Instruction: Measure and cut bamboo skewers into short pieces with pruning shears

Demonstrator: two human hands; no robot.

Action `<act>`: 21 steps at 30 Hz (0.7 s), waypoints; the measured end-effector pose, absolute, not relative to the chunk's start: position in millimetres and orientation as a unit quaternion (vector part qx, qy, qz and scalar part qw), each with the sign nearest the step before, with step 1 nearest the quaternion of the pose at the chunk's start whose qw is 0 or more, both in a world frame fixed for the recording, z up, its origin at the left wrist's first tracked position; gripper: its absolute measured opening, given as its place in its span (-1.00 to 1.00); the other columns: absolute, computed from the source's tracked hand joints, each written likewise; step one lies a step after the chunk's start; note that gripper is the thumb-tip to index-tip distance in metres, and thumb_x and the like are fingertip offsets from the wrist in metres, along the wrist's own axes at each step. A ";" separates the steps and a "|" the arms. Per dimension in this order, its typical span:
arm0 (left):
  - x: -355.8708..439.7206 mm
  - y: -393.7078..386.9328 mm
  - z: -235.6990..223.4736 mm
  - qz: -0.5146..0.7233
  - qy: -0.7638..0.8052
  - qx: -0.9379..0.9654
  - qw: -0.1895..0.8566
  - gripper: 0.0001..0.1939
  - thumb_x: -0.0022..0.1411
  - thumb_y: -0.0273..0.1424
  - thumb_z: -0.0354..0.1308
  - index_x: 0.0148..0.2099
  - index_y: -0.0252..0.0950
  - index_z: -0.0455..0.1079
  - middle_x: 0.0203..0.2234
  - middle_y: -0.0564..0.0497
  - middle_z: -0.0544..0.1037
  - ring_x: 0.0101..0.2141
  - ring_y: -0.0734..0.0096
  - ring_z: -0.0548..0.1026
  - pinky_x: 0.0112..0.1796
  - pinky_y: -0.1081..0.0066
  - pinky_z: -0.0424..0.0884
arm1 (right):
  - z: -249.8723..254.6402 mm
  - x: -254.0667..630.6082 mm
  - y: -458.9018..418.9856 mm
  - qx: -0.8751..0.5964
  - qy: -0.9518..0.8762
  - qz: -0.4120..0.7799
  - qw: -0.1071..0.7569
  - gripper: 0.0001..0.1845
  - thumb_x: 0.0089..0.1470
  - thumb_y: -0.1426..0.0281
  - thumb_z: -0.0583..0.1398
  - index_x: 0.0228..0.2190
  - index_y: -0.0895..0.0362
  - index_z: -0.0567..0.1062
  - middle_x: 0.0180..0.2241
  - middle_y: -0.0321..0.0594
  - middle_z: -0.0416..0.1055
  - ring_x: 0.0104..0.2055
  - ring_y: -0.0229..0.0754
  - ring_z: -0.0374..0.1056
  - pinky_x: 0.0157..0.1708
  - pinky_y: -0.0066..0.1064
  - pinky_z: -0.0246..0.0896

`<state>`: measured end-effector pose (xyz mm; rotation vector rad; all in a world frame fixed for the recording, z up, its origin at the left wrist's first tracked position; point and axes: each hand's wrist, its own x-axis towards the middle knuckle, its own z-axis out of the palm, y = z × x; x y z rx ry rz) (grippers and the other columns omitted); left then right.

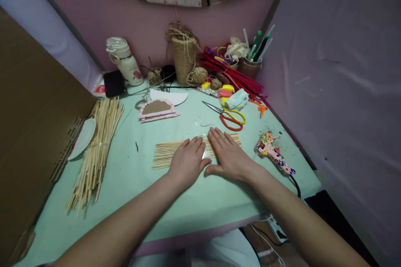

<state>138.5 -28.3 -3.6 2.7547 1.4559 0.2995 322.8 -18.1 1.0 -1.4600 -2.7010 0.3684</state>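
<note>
Thin wooden sticks lie side by side in a flat row on the table, running left to right. My left hand rests flat on the middle of the row, fingers stretched out. Beside it my right hand presses flat on the right part, its fingers extended and thumb pointing left. Between the two hands a strip of clear, shiny tape crosses the sticks. The sticks under both palms are hidden. Just beyond my right hand lie scissors with red and yellow handles.
A bundle of sticks lies at the left near a cardboard panel. A patterned glue gun is at the right. Along the back stand a bottle, a twine spool and a pen cup. A fabric-edged half-circle lies nearer.
</note>
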 end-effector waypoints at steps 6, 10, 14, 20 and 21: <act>138.7 -28.7 -3.4 0.089 0.465 0.881 0.010 -0.53 0.31 -0.22 0.06 0.14 -0.43 0.33 0.13 -0.24 0.40 0.15 0.12 0.34 0.13 0.15 0.22 | -5.4 324.1 -16.5 -0.474 -0.874 0.111 0.022 0.12 0.03 -0.20 0.03 0.30 0.39 -0.06 0.35 0.21 -0.19 0.40 0.08 -0.32 0.31 0.00 -0.25; 139.2 -28.7 -2.4 0.090 0.471 0.877 0.019 -0.53 0.31 -0.22 0.07 0.13 -0.44 0.33 0.14 -0.23 0.40 0.16 0.13 0.33 0.15 0.15 0.20 | -6.1 322.7 -17.1 -0.479 -0.870 0.117 0.017 0.17 -0.01 -0.23 0.04 0.29 0.43 -0.04 0.35 0.22 -0.22 0.40 0.10 -0.32 0.31 -0.01 -0.26; 138.8 -29.2 3.5 0.089 0.469 0.878 0.035 -0.51 0.28 -0.17 0.10 0.11 -0.42 0.34 0.13 -0.24 0.40 0.14 0.12 0.34 0.16 0.14 0.19 | -2.4 320.9 -17.7 -0.483 -0.867 0.121 0.012 0.19 -0.03 -0.25 0.04 0.28 0.45 -0.02 0.34 0.24 -0.22 0.39 0.11 -0.29 0.31 -0.01 -0.25; 124.8 -36.6 18.4 0.079 0.490 0.865 0.074 -0.40 0.21 -0.07 0.14 0.14 -0.42 0.31 0.18 -0.30 0.34 0.18 0.03 0.30 0.13 0.14 0.27 | -3.3 320.7 -18.4 -0.482 -0.868 0.113 0.023 0.24 -0.06 -0.29 0.02 0.28 0.46 -0.03 0.34 0.25 -0.21 0.39 0.13 -0.29 0.31 0.00 -0.27; 121.4 -36.9 21.2 0.074 0.490 0.865 0.076 -0.40 0.22 -0.10 0.14 0.15 -0.43 0.29 0.19 -0.31 0.31 0.19 0.04 0.28 0.13 0.15 0.27 | -4.5 321.0 -18.3 -0.482 -0.868 0.113 0.024 0.25 -0.07 -0.30 0.02 0.28 0.46 -0.04 0.34 0.24 -0.21 0.39 0.13 -0.30 0.32 -0.01 -0.27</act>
